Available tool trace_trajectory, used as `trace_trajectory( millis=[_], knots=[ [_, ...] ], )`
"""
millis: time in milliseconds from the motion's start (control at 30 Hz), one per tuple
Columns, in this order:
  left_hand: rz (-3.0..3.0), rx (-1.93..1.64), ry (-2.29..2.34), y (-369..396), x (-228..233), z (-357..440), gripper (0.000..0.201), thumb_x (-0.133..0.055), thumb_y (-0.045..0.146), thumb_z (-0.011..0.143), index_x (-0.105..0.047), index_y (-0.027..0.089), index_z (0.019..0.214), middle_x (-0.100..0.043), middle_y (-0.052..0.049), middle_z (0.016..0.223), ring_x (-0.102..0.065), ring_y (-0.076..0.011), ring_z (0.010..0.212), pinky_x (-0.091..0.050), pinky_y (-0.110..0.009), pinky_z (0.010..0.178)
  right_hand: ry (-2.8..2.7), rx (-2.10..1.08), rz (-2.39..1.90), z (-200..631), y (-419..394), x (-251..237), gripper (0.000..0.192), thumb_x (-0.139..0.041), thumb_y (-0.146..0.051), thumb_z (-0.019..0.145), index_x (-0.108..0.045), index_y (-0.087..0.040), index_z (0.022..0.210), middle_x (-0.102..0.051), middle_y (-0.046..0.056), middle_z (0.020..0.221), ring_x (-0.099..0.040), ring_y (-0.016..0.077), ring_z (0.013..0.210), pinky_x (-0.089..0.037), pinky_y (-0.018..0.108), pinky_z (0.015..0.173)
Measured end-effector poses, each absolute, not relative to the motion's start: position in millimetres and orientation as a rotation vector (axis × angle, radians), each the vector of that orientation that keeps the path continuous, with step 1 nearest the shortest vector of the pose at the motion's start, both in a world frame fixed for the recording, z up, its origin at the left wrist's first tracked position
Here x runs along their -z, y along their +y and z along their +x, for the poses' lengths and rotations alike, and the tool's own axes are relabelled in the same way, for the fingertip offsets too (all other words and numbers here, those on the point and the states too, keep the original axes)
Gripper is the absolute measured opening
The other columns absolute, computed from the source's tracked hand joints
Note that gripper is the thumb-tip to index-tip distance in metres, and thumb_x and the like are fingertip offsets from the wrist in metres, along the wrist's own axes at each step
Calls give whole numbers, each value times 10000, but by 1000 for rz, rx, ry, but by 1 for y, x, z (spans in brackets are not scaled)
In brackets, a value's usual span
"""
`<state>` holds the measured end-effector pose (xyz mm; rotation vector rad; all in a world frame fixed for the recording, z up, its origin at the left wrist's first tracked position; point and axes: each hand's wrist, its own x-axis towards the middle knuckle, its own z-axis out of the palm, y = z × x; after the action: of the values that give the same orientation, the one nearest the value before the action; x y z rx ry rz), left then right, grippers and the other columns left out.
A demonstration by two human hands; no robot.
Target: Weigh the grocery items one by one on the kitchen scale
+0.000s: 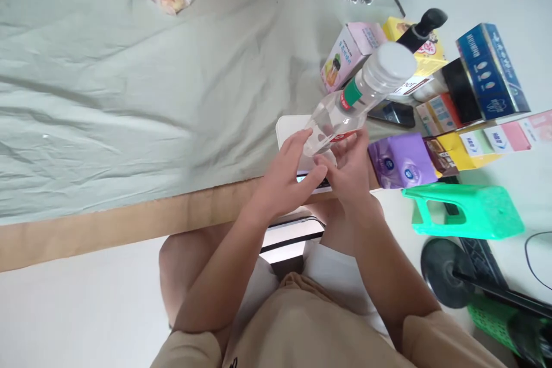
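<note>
A clear plastic bottle (360,89) with a grey cap and a red-green label tilts up and to the right above the near edge of the cloth. My left hand (287,175) and my right hand (350,168) both grip its lower end, left from the left side, right from below. Beneath the hands lies a white flat object (288,125) and a phone-like device (321,184) at the cloth's edge.
A pale green cloth (129,103) covers a brown mat. Several coloured cartons (349,52) and a blue box (491,72) stand at the right, with a purple pack (401,161), a green plastic stool (468,213) and a wrapped snack (171,0) far off.
</note>
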<state>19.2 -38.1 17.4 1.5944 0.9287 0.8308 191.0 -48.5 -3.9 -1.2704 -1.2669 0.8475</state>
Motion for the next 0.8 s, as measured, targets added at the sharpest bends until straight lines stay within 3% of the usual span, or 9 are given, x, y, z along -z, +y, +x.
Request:
trace_trajectory(
  millis=[133, 267, 400, 567, 800],
  knots=[
    [1556, -826, 930, -37, -16, 13, 708, -555, 659, 1043, -502, 313, 1659, -404, -99, 1844, -373, -354, 1730, -428, -595, 1381, -1287, -838, -1289, 198, -38, -4, 947, -915, -456, 807, -362, -393, 1572, -621, 79, 1601, -688, 272, 1462, -568, 569, 1295],
    [1517, -849, 899, -34, -19, 10, 663, -537, 654, 1057, -559, 312, 1624, -447, -84, 1823, -411, -339, 1711, -421, -574, 1393, -1277, -831, -1350, 204, -31, -4, 993, -940, -465, 765, -384, -373, 1582, -708, 71, 1480, -742, 272, 1366, -602, 564, 1254],
    [1503, -861, 871, -32, -22, 9, 618, -537, 618, 1062, -590, 302, 1591, -512, -83, 1776, -477, -327, 1668, -427, -550, 1395, -1285, -797, -1371, 207, -24, -2, 856, -963, -496, 733, -541, -339, 1460, -774, 59, 1312, -786, 260, 1240, -655, 517, 1167],
    [1504, -900, 883, -28, -24, 6, 582, -543, 596, 1074, -606, 286, 1562, -546, -94, 1745, -502, -312, 1651, -426, -531, 1394, -1306, -753, -1363, 207, -15, 0, 802, -986, -479, 689, -605, -331, 1379, -759, 65, 1365, -792, 257, 1224, -672, 490, 1133],
    [1456, -1196, 1106, -25, -26, -18, 773, -526, 823, 1024, -628, 250, 1532, -624, -137, 1660, -562, -360, 1596, -443, -563, 1374, -1249, -648, -1206, 189, 39, -20, 811, -974, -436, 665, -532, -337, 1337, -769, 47, 1287, -781, 259, 1224, -673, 489, 1100]
  ],
)
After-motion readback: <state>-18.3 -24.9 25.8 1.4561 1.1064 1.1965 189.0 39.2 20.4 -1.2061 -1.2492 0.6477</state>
